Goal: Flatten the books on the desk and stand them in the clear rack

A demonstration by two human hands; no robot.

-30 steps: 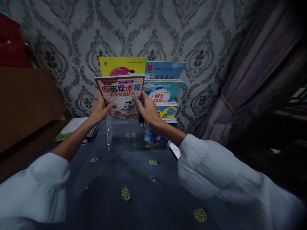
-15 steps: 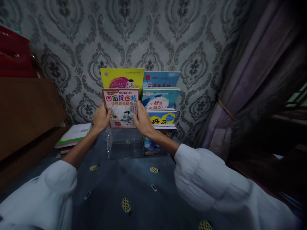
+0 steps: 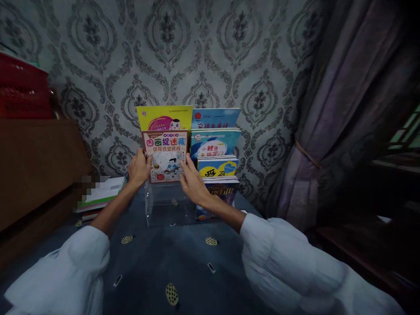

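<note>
A picture book (image 3: 166,162) with a brown-edged cover and colourful Chinese title stands upright in a clear acrylic book stand (image 3: 164,205). My left hand (image 3: 139,168) is closed around the book's left edge, thumb toward the front. At its lower right edge, my right hand (image 3: 193,181) grips with the thumb on the cover; the fingers behind are partly hidden. A taller yellow book (image 3: 166,116) shows behind it. In the stand's right column are a blue book (image 3: 216,117), a teal book (image 3: 216,140), a yellow-and-blue book (image 3: 218,167) and a dark blue book (image 3: 221,188).
On the left, a stack of papers and books (image 3: 105,190) lies on the dark blue patterned tablecloth (image 3: 147,271), beside a brown wooden cabinet (image 3: 36,166) bearing a red box (image 3: 24,87). Patterned wallpaper rises behind; a tied purple curtain (image 3: 305,153) hangs at right.
My right hand has slid lower along the book's right edge. The left hand keeps its hold. The camera view has tilted up slightly, so the stand sits lower in the picture.
</note>
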